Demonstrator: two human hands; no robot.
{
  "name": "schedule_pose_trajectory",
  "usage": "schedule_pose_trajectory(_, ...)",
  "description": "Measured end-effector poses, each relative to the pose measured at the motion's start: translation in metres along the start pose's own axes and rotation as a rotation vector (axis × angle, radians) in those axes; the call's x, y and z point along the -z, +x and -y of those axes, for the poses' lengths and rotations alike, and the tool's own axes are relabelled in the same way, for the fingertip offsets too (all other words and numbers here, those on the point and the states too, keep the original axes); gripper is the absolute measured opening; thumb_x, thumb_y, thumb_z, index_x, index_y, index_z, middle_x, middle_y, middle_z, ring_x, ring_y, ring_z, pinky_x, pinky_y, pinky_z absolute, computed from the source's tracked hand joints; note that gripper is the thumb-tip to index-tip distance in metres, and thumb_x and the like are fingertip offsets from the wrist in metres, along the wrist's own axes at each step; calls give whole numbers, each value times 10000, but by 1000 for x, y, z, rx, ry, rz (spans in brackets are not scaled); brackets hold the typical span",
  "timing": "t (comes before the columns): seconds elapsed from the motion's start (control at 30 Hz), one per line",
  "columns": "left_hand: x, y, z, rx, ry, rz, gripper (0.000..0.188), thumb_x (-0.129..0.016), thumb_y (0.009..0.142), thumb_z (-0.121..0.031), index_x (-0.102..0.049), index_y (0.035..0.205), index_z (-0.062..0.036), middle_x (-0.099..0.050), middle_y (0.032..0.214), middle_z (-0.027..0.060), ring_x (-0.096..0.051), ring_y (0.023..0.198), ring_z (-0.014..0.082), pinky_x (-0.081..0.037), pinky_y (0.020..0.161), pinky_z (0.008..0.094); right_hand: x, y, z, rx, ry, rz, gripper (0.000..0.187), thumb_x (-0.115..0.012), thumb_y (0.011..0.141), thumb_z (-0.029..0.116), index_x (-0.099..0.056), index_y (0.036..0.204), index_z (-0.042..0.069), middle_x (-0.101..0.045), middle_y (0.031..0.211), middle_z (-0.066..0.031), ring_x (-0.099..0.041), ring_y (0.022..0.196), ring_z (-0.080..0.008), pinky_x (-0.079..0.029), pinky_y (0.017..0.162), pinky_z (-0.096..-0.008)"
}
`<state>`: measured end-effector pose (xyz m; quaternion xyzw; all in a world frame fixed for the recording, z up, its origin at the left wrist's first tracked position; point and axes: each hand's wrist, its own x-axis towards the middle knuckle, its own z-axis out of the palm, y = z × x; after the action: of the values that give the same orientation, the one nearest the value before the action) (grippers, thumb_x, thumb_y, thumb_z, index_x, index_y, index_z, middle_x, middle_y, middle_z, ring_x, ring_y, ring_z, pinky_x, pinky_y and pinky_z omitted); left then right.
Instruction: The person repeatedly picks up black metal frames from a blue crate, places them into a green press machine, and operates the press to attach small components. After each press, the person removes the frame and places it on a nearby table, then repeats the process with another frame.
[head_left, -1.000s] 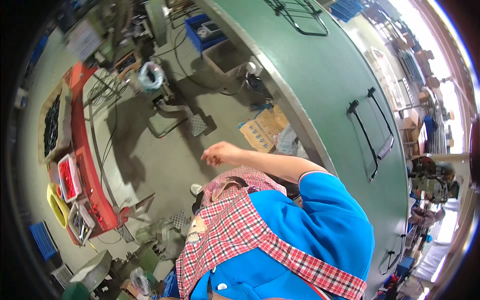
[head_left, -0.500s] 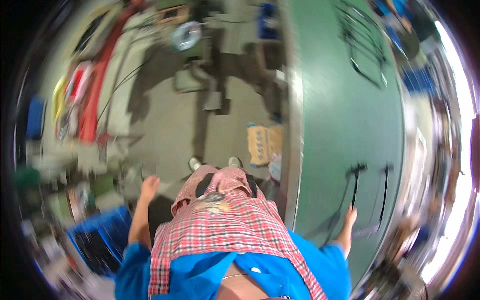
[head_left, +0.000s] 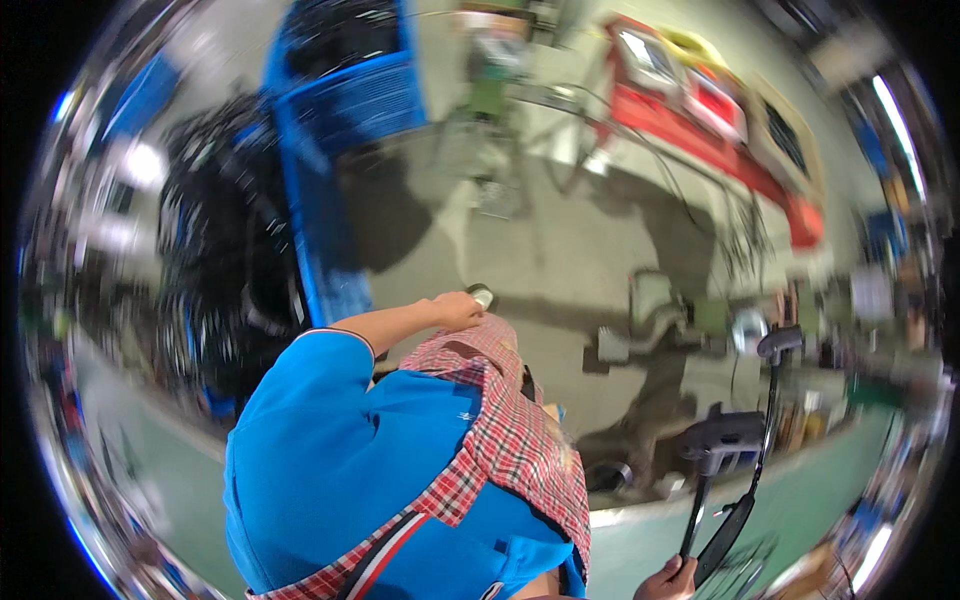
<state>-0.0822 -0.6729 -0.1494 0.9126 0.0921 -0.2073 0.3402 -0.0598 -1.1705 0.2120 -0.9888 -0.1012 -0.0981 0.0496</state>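
My right hand [head_left: 668, 580] is closed round the bar of a black bent-tube frame [head_left: 693, 520] at the lower right. Bulky dark end pieces top its two long arms, and a wide black part joins the far arm lower down. My left hand [head_left: 457, 309] hangs in front of my checked apron [head_left: 510, 430], near one shoe [head_left: 480, 296]. Blur and the angle hide its fingers, and nothing shows in it.
Left stands a blue crate [head_left: 350, 105] beside a heap of shiny black parts [head_left: 225, 260]. A red bench [head_left: 660, 115] with equipment is at the upper right. A green-topped table [head_left: 620, 540] lies at the lower right, with more tube frames [head_left: 745, 570].
The view has swung round to the left, away from the green table. My right hand has lifted the black tube frame off the table. My left hand has come in front of my apron.
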Motion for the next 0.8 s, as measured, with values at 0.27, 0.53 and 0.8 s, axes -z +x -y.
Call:
schedule_pose_trajectory(0.27, 93, -174, 39, 273, -342, -911, 169, -593, 870, -145, -671, 995, -62, -660, 973, 126, -633, 894, 332, -508, 747, 406, -137, 201, 167, 538, 427, 116, 441, -447, 988, 323, -446, 692, -5, -424, 535, -151, -394, 467, -315, -291, 466, -431)
schedule_pose_trajectory(0.53, 194, -323, 218, 697, -442, -1522, 180, -592, 926, -132, -641, 1052, -14, -678, 881, 90, -638, 776, 154, -522, 710, 290, -238, 239, 430, 582, 707, 598, 519, -409, 1010, 408, -484, 664, 28, -395, 546, 9, -344, 502, -90, -247, 459, -288)
schedule_pose_trajectory(0.8, 105, -352, 384, 1252, -755, -1139, 287, -586, 899, -266, -656, 993, -4, -692, 829, 80, -662, 718, 158, -524, 677, 304, -257, 220, 560, 759, 629, 959, 378, -437, 1000, 232, -522, 712, 3, -409, 565, 15, -375, 512, -63, -283, 452, -254)
